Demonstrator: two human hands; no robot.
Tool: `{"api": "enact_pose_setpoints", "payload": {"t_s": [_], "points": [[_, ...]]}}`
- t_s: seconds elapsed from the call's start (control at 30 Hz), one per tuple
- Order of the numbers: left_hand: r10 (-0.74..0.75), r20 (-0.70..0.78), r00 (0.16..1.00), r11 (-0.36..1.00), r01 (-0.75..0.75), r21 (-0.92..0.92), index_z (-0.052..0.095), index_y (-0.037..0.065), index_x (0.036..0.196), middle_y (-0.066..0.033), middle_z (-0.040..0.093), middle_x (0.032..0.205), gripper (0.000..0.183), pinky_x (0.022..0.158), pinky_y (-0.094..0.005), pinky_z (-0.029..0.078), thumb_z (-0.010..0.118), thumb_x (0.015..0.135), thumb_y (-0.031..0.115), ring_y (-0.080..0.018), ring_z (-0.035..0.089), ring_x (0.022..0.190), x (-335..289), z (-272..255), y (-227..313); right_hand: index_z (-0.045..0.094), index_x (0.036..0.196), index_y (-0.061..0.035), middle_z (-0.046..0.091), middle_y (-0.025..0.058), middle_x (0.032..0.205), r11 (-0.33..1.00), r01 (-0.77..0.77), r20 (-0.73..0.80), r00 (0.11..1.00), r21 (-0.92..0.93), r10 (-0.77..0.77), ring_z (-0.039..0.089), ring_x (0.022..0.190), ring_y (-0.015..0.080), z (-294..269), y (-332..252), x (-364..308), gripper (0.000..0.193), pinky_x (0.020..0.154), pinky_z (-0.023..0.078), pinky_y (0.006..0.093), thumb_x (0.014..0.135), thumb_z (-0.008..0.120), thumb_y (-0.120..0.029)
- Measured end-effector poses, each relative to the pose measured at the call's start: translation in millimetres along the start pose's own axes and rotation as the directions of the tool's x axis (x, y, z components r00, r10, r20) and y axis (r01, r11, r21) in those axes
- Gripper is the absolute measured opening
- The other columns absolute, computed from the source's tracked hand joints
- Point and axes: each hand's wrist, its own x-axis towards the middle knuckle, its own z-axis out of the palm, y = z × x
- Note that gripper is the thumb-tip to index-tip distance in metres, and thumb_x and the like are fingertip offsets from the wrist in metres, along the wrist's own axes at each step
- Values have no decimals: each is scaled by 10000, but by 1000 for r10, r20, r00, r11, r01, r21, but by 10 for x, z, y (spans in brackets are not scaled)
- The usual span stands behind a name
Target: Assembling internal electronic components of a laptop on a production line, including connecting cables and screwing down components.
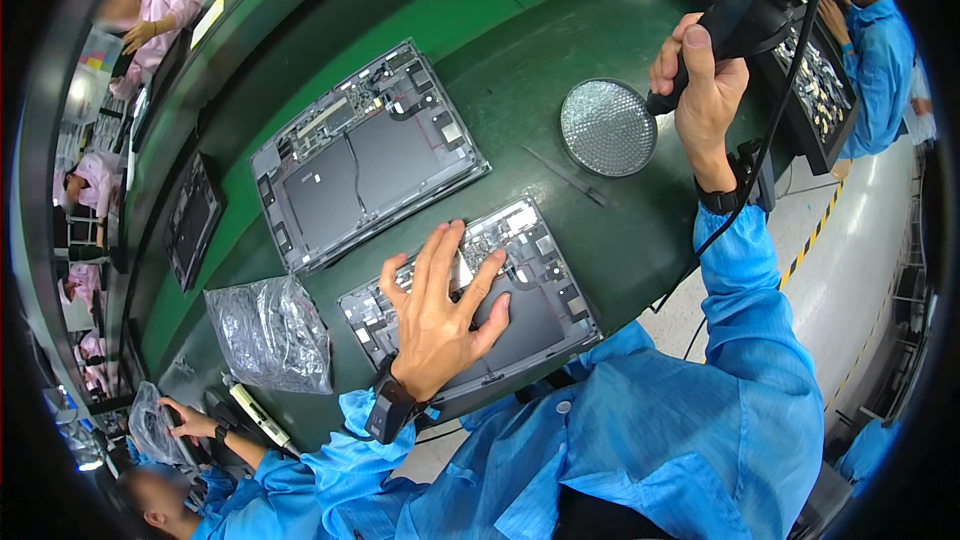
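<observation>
My right hand [712, 90], raised at the upper right, is closed around a black corded electric screwdriver [745, 25]. The tool's narrow end points down-left to the rim of a round, textured screw dish [608, 127]; the bit itself is too small to make out. Fingers spread, my left hand [440, 325] lies over an opened laptop base [535, 315] in front of me, touching its circuit-board area. Between those fingers a shiny silvery patch shows, partly hidden. Beyond it rests a second opened laptop base [370, 165], with its dark battery and boards exposed.
Tweezers [565, 176] lie on the green table [510, 70] by the dish. A clear plastic bag [270, 335] is left of the nearer laptop base. Black trays of small parts [815, 80] stand at right. A co-worker's hand [190, 420] holds plastic at lower left. The black cord [770, 130] hangs beside my right arm.
</observation>
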Motion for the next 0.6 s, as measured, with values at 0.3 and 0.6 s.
{"api": "enact_pose_setpoints", "payload": {"t_s": [0.3, 0.6], "points": [[-2, -24, 1000, 1000, 1, -15, 792, 185, 1341, -232, 554, 1591, 562, 1160, -604, 273, 887, 794, 269, -368, 591, 1432, -56, 26, -3, 674, 1103, -4, 620, 19, 683, 997, 20, 0, 1000, -74, -20, 566, 567, 89, 34, 10, -53, 191, 535, 430, 260, 1125, 685, -193], [14, -92, 996, 999, -17, -32, 772, 196, 1374, -194, 540, 1620, 547, 1162, -619, 287, 859, 841, 283, -367, 521, 1501, -53, 79, -38, 641, 1119, 66, 613, 86, 696, 959, 6, 269, 959, 282, -85, 562, 552, 138, 909, -614, -450, 363, 508, 464, 307, 1139, 621, -295]]}}
